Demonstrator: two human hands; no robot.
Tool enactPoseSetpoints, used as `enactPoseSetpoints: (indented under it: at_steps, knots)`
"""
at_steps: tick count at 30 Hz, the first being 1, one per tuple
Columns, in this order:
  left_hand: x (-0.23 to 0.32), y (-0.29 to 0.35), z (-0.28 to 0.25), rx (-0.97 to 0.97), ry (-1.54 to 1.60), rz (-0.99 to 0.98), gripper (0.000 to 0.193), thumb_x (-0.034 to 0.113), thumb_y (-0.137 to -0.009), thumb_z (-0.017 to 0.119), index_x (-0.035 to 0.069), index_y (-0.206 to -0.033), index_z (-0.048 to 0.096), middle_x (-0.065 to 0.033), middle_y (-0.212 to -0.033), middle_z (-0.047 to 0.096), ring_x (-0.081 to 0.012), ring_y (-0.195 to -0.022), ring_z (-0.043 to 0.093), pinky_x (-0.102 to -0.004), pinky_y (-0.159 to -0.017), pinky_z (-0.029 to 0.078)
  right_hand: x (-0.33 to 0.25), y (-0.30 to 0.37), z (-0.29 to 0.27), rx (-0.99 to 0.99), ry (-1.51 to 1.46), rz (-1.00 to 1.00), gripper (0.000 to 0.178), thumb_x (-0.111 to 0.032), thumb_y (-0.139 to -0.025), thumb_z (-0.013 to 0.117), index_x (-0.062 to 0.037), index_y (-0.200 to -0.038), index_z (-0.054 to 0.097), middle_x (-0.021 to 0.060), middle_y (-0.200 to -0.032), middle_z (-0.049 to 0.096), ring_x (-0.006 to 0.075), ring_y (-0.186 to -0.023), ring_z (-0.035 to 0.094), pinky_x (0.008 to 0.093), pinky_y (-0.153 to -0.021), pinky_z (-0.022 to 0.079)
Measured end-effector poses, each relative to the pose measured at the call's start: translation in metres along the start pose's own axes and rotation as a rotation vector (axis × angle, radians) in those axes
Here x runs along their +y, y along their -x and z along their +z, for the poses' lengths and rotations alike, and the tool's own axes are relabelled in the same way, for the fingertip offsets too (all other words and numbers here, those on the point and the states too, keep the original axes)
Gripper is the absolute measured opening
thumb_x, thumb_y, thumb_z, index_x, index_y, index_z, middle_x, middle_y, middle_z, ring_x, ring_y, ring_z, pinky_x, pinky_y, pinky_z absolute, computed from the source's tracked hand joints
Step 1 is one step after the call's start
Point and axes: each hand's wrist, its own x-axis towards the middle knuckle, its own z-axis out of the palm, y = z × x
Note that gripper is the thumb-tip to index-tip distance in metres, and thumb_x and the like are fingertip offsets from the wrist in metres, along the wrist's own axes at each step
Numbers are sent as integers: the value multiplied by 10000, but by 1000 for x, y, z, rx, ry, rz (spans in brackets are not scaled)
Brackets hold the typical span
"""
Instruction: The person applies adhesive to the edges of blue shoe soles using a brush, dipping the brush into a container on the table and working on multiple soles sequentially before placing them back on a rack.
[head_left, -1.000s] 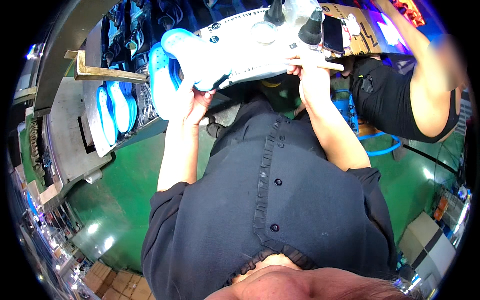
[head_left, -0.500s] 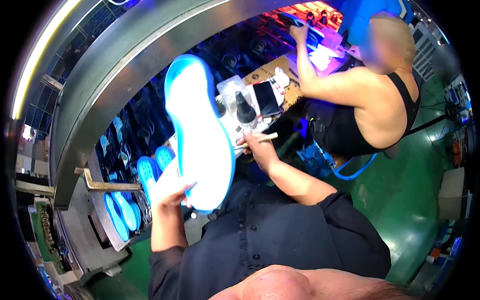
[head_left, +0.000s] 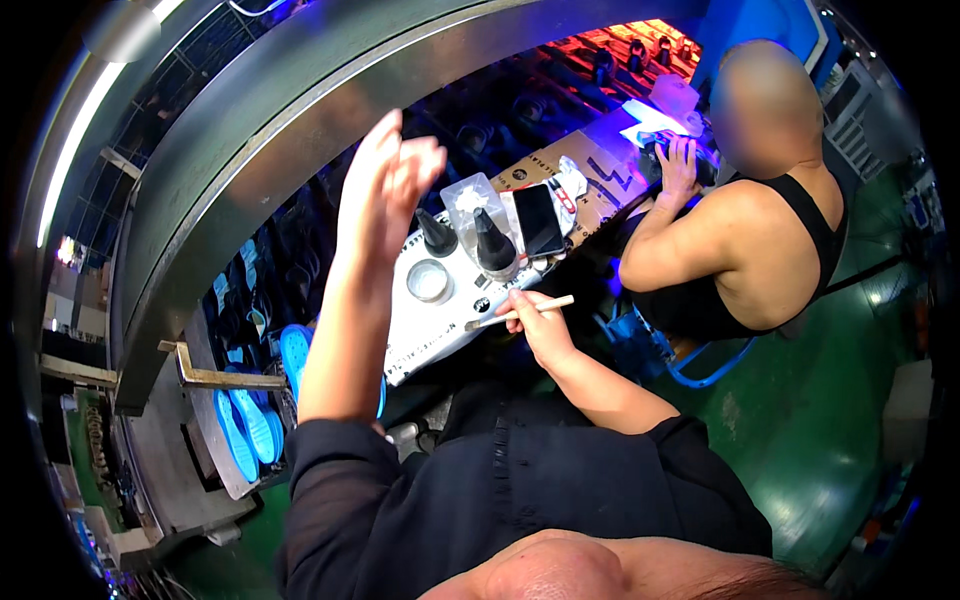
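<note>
From my remote seat I'd hold the brush (head_left: 552,304) lightly and steadily, the right hand (head_left: 540,328) having its fingers pinched round the handle by the near edge of the bench (head_left: 425,335), while the raised, blurred left hand (head_left: 383,190) looks loosely spread and empty.

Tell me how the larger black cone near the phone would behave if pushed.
The larger black cone would probably resist tipping under a light nudge, since its base looks wider than its tip. Knocked over, it might roll in an arc, being round and tapered.
</note>
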Motion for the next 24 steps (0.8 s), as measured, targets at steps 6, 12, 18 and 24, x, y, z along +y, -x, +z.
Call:
enactPoseSetpoints:
  at_steps: [6, 12, 18, 24]
  knots:
    - [-23, 195, -213, 427, -1193, -15, 203, 121, -748, 587, 5, -907, 540, -153, -943, 587, -281, -926, 556, -358, -835, 426, 12, 2, 19, -49, -15, 0, 312, -232, -903, 450, 12, -770, 591, 32, -657, 543, 70, -575, 481, 188, -531, 405]
    - [11, 321, -308, 1048, -1953, -237, 621, 279, -726, 640, -20, -1214, 399, -240, -1032, 533, -348, -959, 518, -396, -840, 405, 20, 3, 39, -103, 28, 8, 336, -245, -901, 457, 24, -751, 591, 32, -609, 528, 70, -538, 466, 185, -500, 378]
    - [3, 325, -338, 911, -1182, -640, 661, 344, -717, 667, -17, -1213, 420, -116, -815, 603, -158, -661, 588, -259, -499, 462, 18, 4, 59, -124, 87, 41, 343, -264, -897, 458, 16, -756, 598, 27, -621, 521, 76, -557, 457, 192, -533, 361]
    - [6, 310, -321, 836, -239, -391, 336, 206, -802, 527, 9, -1073, 510, -108, -952, 605, -193, -850, 591, -315, -738, 464, 22, 8, 53, -50, 97, 42, 312, -237, -895, 454, 24, -785, 584, 28, -629, 515, 76, -554, 453, 192, -527, 365]
